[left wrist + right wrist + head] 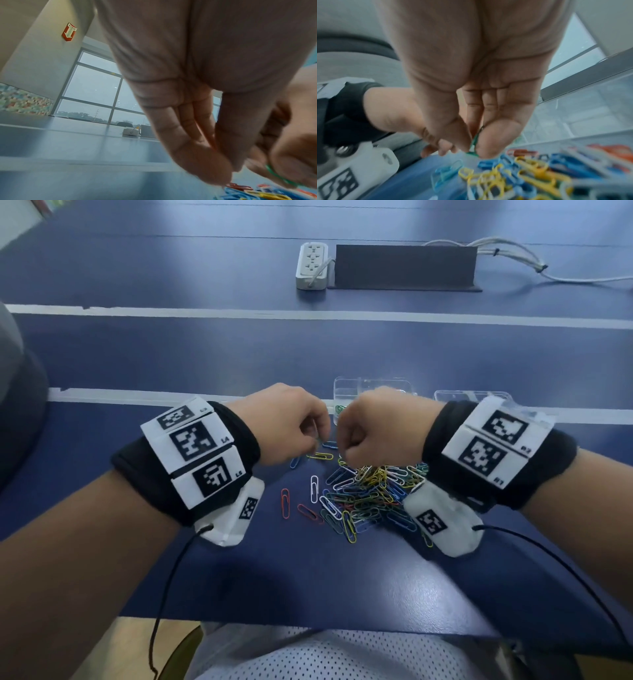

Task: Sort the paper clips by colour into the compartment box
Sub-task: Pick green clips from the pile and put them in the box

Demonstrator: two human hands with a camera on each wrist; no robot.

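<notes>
A heap of coloured paper clips (370,491) lies on the blue table, with a few red ones (285,503) strayed to its left. Behind the heap stands the clear compartment box (346,386); green clips (339,409) show in one cell. My left hand (320,440) hovers over the heap's far left edge with thumb and fingers pressed together (229,174); a thin red clip (211,140) shows between them. Close beside it, my right hand (342,450) pinches a green clip (475,143) between thumb and finger (473,150). Both hands hide part of the box.
A second clear plastic piece (469,398) lies right of the box, partly behind my right wrist. At the far side are a white power strip (311,265), a dark panel (406,266) and cables (513,254). White tape lines (308,314) cross the table.
</notes>
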